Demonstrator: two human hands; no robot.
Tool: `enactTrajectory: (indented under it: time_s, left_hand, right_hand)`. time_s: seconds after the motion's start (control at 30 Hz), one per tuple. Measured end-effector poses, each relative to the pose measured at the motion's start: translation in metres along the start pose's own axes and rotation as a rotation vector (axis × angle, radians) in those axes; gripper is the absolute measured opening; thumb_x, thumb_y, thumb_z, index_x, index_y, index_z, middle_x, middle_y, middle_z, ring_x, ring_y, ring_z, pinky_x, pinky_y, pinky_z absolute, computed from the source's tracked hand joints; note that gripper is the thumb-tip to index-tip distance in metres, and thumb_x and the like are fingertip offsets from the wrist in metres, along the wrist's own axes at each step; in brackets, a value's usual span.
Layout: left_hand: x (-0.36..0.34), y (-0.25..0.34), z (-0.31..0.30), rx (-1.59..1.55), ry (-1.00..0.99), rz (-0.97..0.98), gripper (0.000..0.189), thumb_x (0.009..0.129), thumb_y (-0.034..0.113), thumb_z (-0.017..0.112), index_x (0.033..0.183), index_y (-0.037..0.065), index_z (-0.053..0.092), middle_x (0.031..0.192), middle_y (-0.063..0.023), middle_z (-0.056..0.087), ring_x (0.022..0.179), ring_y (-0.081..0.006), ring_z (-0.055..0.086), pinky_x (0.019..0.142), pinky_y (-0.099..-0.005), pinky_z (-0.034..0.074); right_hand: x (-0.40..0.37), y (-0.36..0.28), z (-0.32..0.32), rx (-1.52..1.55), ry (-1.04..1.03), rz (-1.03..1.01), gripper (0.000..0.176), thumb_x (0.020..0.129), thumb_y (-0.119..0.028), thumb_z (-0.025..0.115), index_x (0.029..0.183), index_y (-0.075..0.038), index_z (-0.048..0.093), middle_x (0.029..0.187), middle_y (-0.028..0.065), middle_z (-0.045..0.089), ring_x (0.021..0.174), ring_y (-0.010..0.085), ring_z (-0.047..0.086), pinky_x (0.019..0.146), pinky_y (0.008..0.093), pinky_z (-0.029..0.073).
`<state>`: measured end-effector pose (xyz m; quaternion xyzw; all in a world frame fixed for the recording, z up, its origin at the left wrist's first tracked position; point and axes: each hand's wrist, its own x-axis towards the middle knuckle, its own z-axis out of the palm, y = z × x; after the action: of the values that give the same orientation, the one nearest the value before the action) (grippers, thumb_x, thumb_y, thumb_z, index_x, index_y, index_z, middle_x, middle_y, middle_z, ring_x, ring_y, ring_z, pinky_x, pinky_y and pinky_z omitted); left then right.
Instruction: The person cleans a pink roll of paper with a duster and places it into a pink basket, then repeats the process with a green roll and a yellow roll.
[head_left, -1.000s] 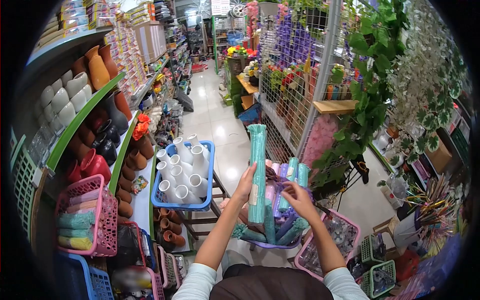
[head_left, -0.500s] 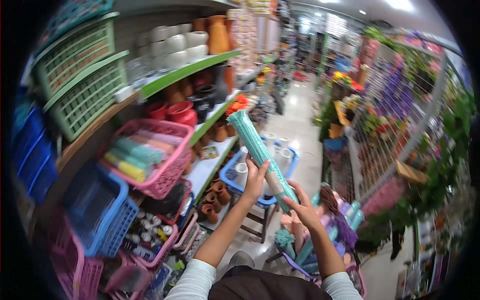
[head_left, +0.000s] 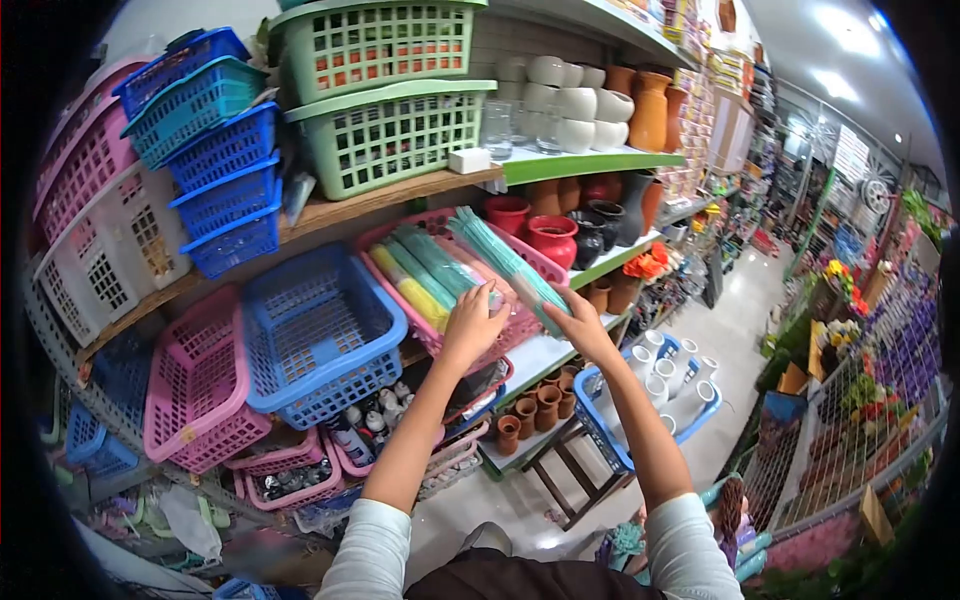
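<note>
My right hand (head_left: 578,328) grips the lower end of a turquoise bundle of thin strands (head_left: 500,258), long and narrow with a frayed top. The bundle slants over the right side of a pink basket (head_left: 545,262) on the shelf. My left hand (head_left: 474,322) has its fingers apart at the basket's front, by the packs inside and holding none of them. In the basket lie a yellow pack (head_left: 408,290), green packs (head_left: 432,262) and pinkish ones, side by side. My left fingertips cover the near ends of some packs.
An empty-looking blue basket (head_left: 325,325) and a pink basket (head_left: 200,380) stand to the left. Green baskets (head_left: 395,135) are stacked above. Red pots (head_left: 552,240) and white pots (head_left: 578,105) fill shelves at right. A blue basket of white cylinders (head_left: 612,425) sits on a stool.
The view has turned left toward the shelves. The turquoise bundle has moved from above the aisle to the pink basket. My left hand has let go of it; my right still holds it.
</note>
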<state>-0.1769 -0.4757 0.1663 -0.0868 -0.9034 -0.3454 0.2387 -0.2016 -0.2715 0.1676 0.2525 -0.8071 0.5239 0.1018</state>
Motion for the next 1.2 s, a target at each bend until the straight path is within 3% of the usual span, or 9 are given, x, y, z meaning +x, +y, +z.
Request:
enactTrajectory:
  time_s: [0.07,0.17,0.27,0.4,0.5,0.7,0.83,1.0,1.2]
  left_hand:
    - [0.013,-0.031,-0.003,0.204,-0.096,0.094,0.056,0.083,0.044,0.055,0.121,0.004,0.052,0.129,-0.0142,0.048,0.118,-0.0321,0.045,0.099,-0.0430,0.035]
    - [0.021,-0.050,-0.002,0.409,-0.203,0.059,0.049,0.081,0.043,0.055,0.116,0.009,0.059,0.135,-0.0107,0.044,0.122,-0.0295,0.044,0.102,-0.0493,0.031]
    - [0.025,-0.055,0.000,0.445,-0.274,-0.002,0.043,0.079,0.036,0.054,0.116,0.017,0.062,0.138,-0.0117,0.041,0.119,-0.0299,0.046,0.102,-0.0389,0.033]
    - [0.029,-0.066,0.007,0.358,-0.266,-0.016,0.043,0.077,0.034,0.056,0.110,0.007,0.063,0.138,-0.0090,0.041,0.119,-0.0281,0.047,0.100,-0.0506,0.032]
    - [0.031,-0.071,0.010,0.341,-0.248,0.000,0.043,0.076,0.032,0.056,0.110,0.006,0.063,0.138,-0.0091,0.041,0.118,-0.0271,0.048,0.099,-0.0497,0.033]
    - [0.027,-0.066,0.007,0.375,-0.195,0.042,0.041,0.076,0.027,0.054,0.110,0.006,0.062,0.132,-0.0132,0.046,0.110,-0.0295,0.053,0.096,-0.0384,0.039]
    - [0.020,-0.043,0.000,0.284,-0.010,0.106,0.034,0.077,0.019,0.058,0.107,0.005,0.061,0.119,-0.0145,0.055,0.108,-0.0312,0.053,0.094,-0.0387,0.041]
    - [-0.010,0.027,0.018,-0.007,0.208,0.295,0.021,0.079,0.015,0.058,0.098,0.005,0.059,0.095,-0.0124,0.060,0.094,-0.0302,0.055,0.082,-0.0403,0.044]
    - [-0.068,0.104,0.078,-0.413,-0.027,0.356,0.019,0.081,0.013,0.058,0.098,0.004,0.058,0.095,-0.0119,0.061,0.093,-0.0295,0.057,0.080,-0.0383,0.044]
  right_hand:
    - [0.038,0.007,0.019,-0.225,0.001,-0.043,0.052,0.087,-0.036,0.055,0.124,-0.001,0.046,0.107,0.0264,0.059,0.103,0.0372,0.057,0.086,0.0406,0.044]
    - [0.086,0.022,0.045,-0.409,-0.046,-0.081,0.053,0.088,-0.039,0.053,0.124,-0.002,0.045,0.106,0.0255,0.059,0.100,0.0391,0.057,0.084,0.0428,0.044]
    - [0.124,0.037,0.065,-0.488,-0.148,0.007,0.053,0.089,-0.039,0.052,0.125,-0.003,0.043,0.110,0.0259,0.058,0.102,0.0389,0.056,0.085,0.0420,0.044]
    - [0.157,0.076,0.095,-0.483,-0.206,0.013,0.051,0.088,-0.038,0.051,0.122,-0.001,0.042,0.106,0.0274,0.058,0.100,0.0402,0.056,0.085,0.0448,0.044]
    - [0.168,0.088,0.104,-0.496,-0.312,0.047,0.053,0.088,-0.036,0.053,0.130,-0.005,0.040,0.120,0.0275,0.051,0.109,0.0399,0.053,0.093,0.0432,0.040]
    - [0.159,0.086,0.104,-0.531,-0.140,0.138,0.055,0.086,-0.033,0.057,0.133,-0.012,0.039,0.131,0.0287,0.037,0.114,0.0443,0.046,0.094,0.0450,0.040]
    - [0.129,0.062,0.080,-0.402,0.035,0.006,0.055,0.083,-0.030,0.060,0.131,-0.010,0.040,0.119,0.0281,0.045,0.108,0.0468,0.048,0.091,0.0481,0.042]
    - [0.043,0.031,0.038,-0.159,0.204,-0.266,0.044,0.085,-0.015,0.055,0.125,-0.003,0.044,0.116,0.0251,0.049,0.109,0.0397,0.048,0.094,0.0420,0.039]
    - [-0.130,-0.012,-0.035,0.030,0.390,0.008,0.041,0.085,-0.012,0.057,0.124,-0.003,0.046,0.116,0.0159,0.053,0.108,0.0265,0.051,0.092,0.0346,0.040]
